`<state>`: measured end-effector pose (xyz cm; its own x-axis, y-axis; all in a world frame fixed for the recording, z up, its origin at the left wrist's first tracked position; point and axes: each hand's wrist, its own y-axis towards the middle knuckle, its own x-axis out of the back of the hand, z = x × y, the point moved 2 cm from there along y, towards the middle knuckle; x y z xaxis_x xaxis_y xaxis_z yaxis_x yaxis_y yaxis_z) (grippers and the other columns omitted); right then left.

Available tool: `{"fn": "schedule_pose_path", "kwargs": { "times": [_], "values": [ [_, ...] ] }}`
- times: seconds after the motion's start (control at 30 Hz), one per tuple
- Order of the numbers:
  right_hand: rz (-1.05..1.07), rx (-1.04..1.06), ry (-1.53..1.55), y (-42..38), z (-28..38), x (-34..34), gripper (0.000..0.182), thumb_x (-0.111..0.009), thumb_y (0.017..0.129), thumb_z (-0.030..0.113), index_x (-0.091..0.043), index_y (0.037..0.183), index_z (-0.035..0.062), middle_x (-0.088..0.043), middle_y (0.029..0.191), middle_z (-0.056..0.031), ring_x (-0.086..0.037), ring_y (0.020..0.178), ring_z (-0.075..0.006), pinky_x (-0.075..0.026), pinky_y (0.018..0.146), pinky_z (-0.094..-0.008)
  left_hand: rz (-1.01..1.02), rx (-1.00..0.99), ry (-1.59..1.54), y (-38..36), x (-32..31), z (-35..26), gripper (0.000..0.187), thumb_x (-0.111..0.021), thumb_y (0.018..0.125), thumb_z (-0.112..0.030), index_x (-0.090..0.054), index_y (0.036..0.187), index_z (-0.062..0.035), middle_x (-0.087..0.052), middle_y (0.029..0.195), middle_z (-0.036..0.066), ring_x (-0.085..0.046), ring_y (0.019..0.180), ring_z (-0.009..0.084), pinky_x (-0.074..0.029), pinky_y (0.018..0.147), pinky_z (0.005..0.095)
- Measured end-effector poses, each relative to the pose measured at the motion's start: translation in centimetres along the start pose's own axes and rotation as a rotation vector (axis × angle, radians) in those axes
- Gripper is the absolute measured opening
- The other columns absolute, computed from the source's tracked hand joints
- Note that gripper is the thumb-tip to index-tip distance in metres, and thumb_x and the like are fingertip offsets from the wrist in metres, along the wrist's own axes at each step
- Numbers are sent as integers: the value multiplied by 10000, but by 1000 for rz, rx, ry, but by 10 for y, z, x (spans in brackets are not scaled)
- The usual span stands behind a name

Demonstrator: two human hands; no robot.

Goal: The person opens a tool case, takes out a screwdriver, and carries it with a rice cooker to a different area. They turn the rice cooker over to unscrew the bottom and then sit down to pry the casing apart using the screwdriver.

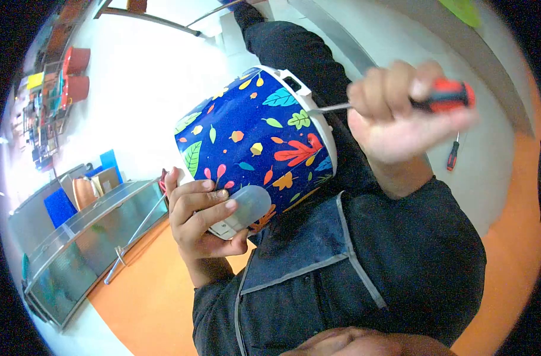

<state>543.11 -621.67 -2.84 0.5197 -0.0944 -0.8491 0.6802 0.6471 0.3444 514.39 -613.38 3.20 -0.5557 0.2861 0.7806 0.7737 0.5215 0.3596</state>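
A blue, leaf-patterned appliance housing (241, 136) with white rims, in shape like a rice cooker, lies tilted on its side in front of my body. My left hand (200, 212) grips its lower left end, fingers spread over the patterned wall beside a smooth grey oval panel (251, 204). In my right hand (395, 113) is a screwdriver (445, 97) with a red and black handle. Its metal shaft points left, and the tip meets the white rim near a slotted lug (297, 86). The inside of the housing is hidden.
A second screwdriver (453, 154) lies on the pale floor at right. To the left stands a glass-sided cabinet (92, 237) with blue bins (60, 207) and cardboard on it. Red tubs (76, 74) are at upper left. Orange flooring (146, 285) spreads below.
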Motion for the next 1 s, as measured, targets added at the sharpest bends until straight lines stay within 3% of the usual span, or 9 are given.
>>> {"fn": "schedule_pose_path", "kwargs": {
  "times": [0.1,0.3,0.5,0.6,0.8,0.83,1.0],
  "values": [
    [33,196,-138,-9,22,-13,593,-515,919,738,-540,946,147,-371,634,39,-272,501,-83,-207,465,-268,-10,148,-80,4,1,1,333,-794,633,-432,-747,878,-211,-678,866,-19,-652,974,217,-305,1159,568],
    [26,64,-70,-2,25,-4,595,-504,930,731,-528,935,137,-355,617,44,-249,501,-83,-192,460,-264,-64,-12,-48,12,1,19,370,-754,677,-476,-729,873,-163,-675,855,19,-658,960,251,-312,1146,593],
    [75,-46,9,2,13,-2,675,-515,867,800,-536,930,129,-345,613,42,-236,500,-90,-187,458,-262,-93,-21,-55,38,7,47,607,-717,756,-599,-730,1002,-45,-701,928,137,-689,1071,348,-317,1132,600],
    [86,-85,18,4,10,-6,699,-517,845,822,-548,941,130,-347,615,38,-242,501,-91,-189,459,-261,-26,-47,-59,58,15,69,669,-692,777,-602,-721,1069,-1,-715,1046,193,-673,1119,373,-368,1105,585],
    [146,-94,-1,12,-3,-3,728,-498,823,849,-569,969,139,-354,619,35,-255,499,-94,-202,459,-269,53,-13,-120,85,17,99,690,-687,840,-565,-687,1149,52,-688,1161,246,-656,1145,361,-422,1072,519],
    [152,-93,-5,14,-4,-2,733,-491,819,855,-570,970,142,-355,620,35,-257,499,-94,-204,460,-270,57,-17,-149,87,17,102,690,-684,865,-563,-681,1158,61,-685,1172,245,-651,1149,346,-447,1044,466],
    [153,-24,29,14,-12,-4,772,-467,788,892,-566,964,148,-360,621,34,-258,498,-92,-205,463,-272,63,32,-172,94,15,112,742,-681,865,-610,-674,1178,63,-682,1193,225,-644,1148,313,-466,997,395]
  ]
}}
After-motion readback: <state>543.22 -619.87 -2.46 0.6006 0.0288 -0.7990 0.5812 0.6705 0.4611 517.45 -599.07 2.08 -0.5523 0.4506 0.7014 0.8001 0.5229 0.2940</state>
